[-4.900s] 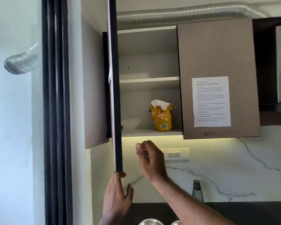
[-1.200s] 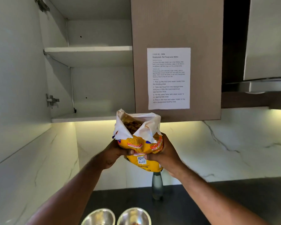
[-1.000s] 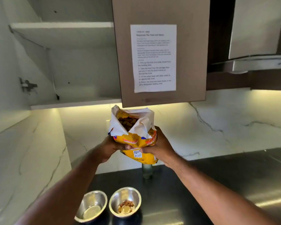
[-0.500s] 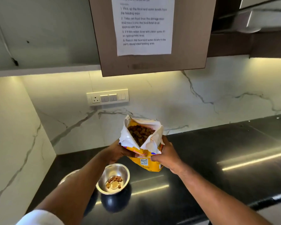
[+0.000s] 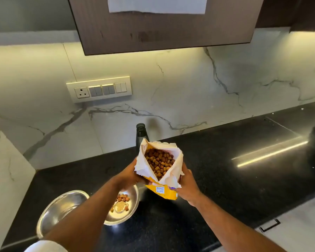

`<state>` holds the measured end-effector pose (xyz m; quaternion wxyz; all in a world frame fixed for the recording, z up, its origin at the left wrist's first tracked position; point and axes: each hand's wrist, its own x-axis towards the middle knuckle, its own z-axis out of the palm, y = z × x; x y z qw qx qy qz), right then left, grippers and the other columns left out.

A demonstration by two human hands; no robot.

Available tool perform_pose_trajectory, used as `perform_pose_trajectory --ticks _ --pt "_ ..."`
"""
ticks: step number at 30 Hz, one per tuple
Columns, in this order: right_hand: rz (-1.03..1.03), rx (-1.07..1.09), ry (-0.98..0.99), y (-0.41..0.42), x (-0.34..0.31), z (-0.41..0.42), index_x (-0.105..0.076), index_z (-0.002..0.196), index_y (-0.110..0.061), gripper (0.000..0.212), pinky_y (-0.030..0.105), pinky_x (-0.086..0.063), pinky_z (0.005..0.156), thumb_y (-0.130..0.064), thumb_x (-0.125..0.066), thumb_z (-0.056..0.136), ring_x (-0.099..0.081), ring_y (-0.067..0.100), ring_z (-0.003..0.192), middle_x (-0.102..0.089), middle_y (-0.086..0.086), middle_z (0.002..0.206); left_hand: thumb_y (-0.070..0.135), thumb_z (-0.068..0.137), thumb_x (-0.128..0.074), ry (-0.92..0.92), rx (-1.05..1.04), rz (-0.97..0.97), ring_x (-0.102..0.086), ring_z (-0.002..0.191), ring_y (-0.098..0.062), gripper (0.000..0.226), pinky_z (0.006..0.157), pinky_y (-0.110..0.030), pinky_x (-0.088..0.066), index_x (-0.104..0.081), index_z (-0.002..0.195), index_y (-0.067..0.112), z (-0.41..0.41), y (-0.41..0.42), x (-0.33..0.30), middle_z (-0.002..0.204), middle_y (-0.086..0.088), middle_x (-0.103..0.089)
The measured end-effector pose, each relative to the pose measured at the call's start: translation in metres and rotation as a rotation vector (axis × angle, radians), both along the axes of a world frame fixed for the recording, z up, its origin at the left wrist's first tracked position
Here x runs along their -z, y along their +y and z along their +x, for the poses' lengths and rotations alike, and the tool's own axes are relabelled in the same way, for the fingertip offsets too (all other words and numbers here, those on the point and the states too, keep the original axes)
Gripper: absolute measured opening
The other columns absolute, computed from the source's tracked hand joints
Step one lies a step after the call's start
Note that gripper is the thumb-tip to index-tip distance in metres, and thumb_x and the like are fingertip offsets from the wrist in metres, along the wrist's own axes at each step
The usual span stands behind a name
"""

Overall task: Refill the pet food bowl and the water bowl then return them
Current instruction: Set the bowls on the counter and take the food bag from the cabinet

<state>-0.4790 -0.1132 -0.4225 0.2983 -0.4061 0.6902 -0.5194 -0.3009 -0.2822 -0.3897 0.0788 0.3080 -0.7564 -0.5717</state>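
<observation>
A yellow pet food bag (image 5: 162,188), open and full of brown kibble, is gripped at centre frame by the left hand (image 5: 129,177) and right hand (image 5: 186,186). Its label is unreadable; a QR code shows. Lower left, two steel bowls (image 5: 62,211) sit on the black counter (image 5: 225,160).

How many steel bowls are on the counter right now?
2. Left bowl sits empty beside the right bowl, which holds a little kibble under the left forearm. Both are partly hidden; none else shows.
</observation>
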Motion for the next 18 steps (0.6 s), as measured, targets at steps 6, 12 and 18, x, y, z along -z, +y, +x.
perform_pose_trajectory --ticks 6,12,18 --pt "0.035 0.049 -0.028 -0.015 0.023 -0.007 -0.051 0.137 -0.033 0.066 0.023 -0.062 0.078 -0.011 -0.084 0.085 -0.07 0.008 0.108 -0.072 -0.005 0.115 0.004 0.069 -0.091 -0.103 0.048 -0.063 -0.05 0.131 -0.016 0.107 0.112 -0.044 -0.045 -0.026 0.151 0.028 -0.014 -0.029 0.031 0.137 0.006 -0.054" --pt "0.068 0.081 -0.104 -0.026 0.036 -0.012 -0.06 0.123 -0.028 0.038 0.015 -0.058 0.067 0.002 -0.06 0.1 -0.073 0.002 0.096 -0.076 -0.009 0.097 0.015 0.066 -0.094 -0.126 0.084 -0.076 -0.046 0.136 -0.016 0.115 0.115 -0.044 -0.04 -0.02 0.151 0.035 -0.026 -0.049 0.053 0.143 0.009 -0.049" --pt "0.09 0.077 -0.08 -0.03 0.046 -0.011 -0.058 0.132 -0.032 0.05 0.019 -0.059 0.073 -0.001 -0.07 0.095 -0.07 0.017 0.111 -0.07 0.007 0.121 0.01 0.068 -0.093 -0.147 0.087 -0.05 -0.046 0.134 -0.016 0.115 0.114 -0.043 -0.039 -0.019 0.154 0.029 -0.029 -0.056 0.065 0.142 0.007 -0.05"
